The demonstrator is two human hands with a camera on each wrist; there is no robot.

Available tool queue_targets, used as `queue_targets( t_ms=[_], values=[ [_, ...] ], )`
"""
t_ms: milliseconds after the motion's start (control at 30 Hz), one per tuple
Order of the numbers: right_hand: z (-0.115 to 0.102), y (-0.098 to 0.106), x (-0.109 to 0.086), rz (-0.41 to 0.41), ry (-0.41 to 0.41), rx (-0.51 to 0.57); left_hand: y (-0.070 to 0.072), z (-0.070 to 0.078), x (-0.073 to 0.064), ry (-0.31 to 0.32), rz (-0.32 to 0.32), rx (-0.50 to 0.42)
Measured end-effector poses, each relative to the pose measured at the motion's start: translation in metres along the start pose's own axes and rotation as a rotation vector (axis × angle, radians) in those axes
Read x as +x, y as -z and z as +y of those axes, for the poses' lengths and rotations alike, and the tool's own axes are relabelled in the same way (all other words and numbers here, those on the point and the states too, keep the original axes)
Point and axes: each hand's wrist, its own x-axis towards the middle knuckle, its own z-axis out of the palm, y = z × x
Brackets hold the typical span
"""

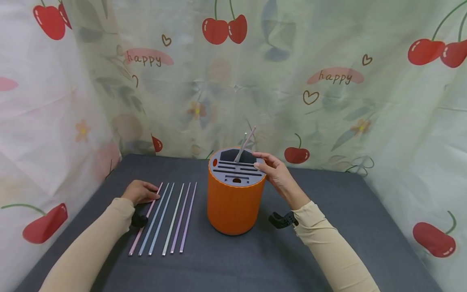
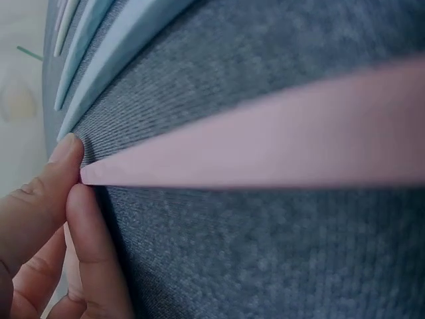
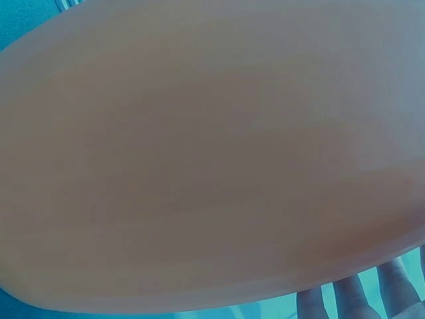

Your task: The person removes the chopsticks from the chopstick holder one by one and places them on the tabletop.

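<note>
Thumb and fingertips of my left hand (image 1: pixel 141 192) pinch the far end of a pink chopstick (image 2: pixel 219 153), leftmost in a row on the dark table. To its right lie two blue chopsticks (image 1: pixel 162 219), a whitish one (image 1: pixel 173 219) and two purple ones (image 1: pixel 188 219), roughly parallel. An orange knife block (image 1: pixel 235 207) with a grey slotted top stands upright right of the row. My right hand (image 1: pixel 276 172) grips its right rim, thumb on the top. A greenish chopstick (image 1: pixel 241 147) and a pinkish one (image 1: pixel 251 134) lean out of its rear opening. Its orange side nearly fills the right wrist view.
The dark tabletop (image 1: pixel 339 219) stretches right of the block and in front of it. A cherry-print curtain (image 1: pixel 237 81) encloses the table at the back and both sides. Each wrist wears a black band (image 1: pixel 282 220).
</note>
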Motion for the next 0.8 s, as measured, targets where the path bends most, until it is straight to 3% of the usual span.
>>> queue_targets(
  t_ms=[800],
  values=[
    [-0.0004,0.0,-0.0002,0.005,-0.002,0.004,-0.0004,0.0018,0.0005,0.041,0.027,-0.009]
  ],
)
